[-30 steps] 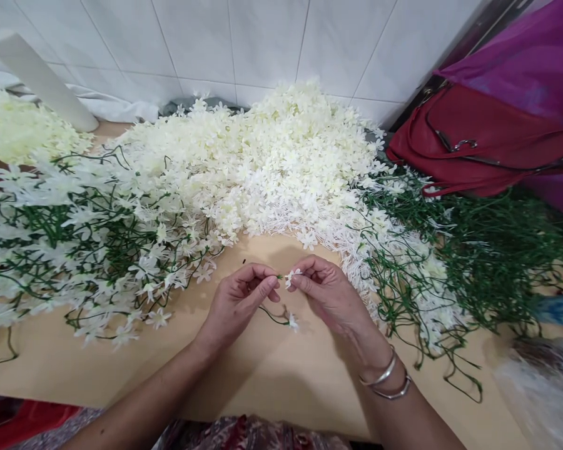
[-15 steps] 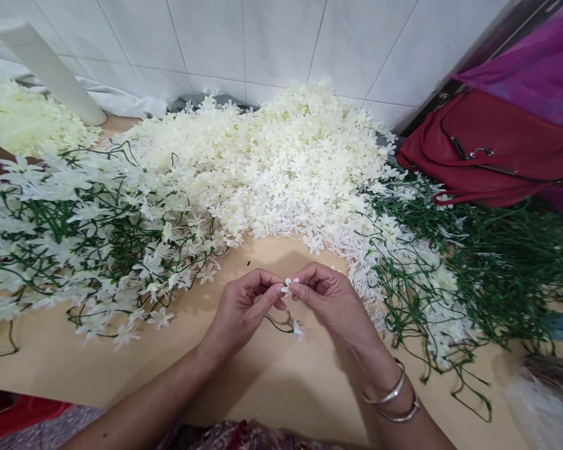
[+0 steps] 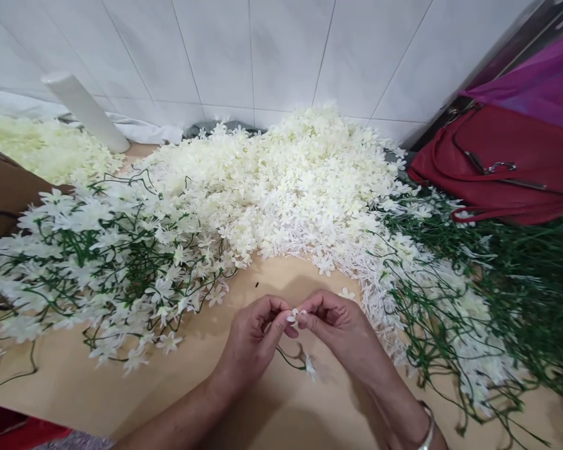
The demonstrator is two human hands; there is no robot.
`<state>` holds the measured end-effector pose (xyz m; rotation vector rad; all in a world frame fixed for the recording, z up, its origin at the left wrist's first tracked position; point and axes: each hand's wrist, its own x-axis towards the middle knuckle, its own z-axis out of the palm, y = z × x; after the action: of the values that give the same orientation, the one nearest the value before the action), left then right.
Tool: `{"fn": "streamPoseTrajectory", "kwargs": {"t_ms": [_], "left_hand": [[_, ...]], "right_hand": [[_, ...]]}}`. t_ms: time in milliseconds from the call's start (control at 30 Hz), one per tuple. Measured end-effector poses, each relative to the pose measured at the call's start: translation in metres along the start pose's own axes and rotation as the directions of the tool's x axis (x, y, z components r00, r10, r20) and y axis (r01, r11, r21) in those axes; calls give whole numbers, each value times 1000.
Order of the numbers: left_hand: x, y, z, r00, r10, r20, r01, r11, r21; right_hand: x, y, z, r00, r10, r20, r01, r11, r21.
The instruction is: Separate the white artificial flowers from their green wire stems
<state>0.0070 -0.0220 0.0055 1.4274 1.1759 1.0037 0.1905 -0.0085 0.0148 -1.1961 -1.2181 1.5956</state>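
Observation:
A small white flower (image 3: 294, 317) is pinched between my two hands above the tabletop. My left hand (image 3: 256, 337) grips its left side with thumb and forefinger, and a thin green stem (image 3: 288, 359) hangs below these fingers, ending in another white flower (image 3: 309, 365). From the right, my right hand (image 3: 342, 328) pinches the same small flower, its fingertips nearly meeting the left ones. Behind both hands lies a big heap of loose white flowers (image 3: 300, 181).
White flowers on green stems (image 3: 122, 262) lie at the left. Green stems (image 3: 535, 287) spread at the right, below a red bag (image 3: 511, 162). A white roll (image 3: 87, 112) leans near the tiled wall (image 3: 286, 56). A brown object (image 3: 14, 187) stands at the left edge.
The view has shifted, so the hands and the heaps appear lower and slightly further right. Both hands keep their pinch on the small flower.

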Motion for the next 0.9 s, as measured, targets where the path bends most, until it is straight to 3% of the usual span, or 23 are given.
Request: {"fn": "streamPoseTrajectory", "kwargs": {"t_ms": [167,500,900], "left_hand": [[1,-1,-1,1000,15,13,-16,1000,19],[0,-11,2,1000,-1,28,4,995,-104],[1,-5,0,999,3,53,-1,999,-48]], "right_hand": [[4,2,0,1000,-8,17,8,1000,-17],[5,0,-7,998,-54,-22,56,995,82],[6,0,-20,999,14,37,-17,996,89]]}}
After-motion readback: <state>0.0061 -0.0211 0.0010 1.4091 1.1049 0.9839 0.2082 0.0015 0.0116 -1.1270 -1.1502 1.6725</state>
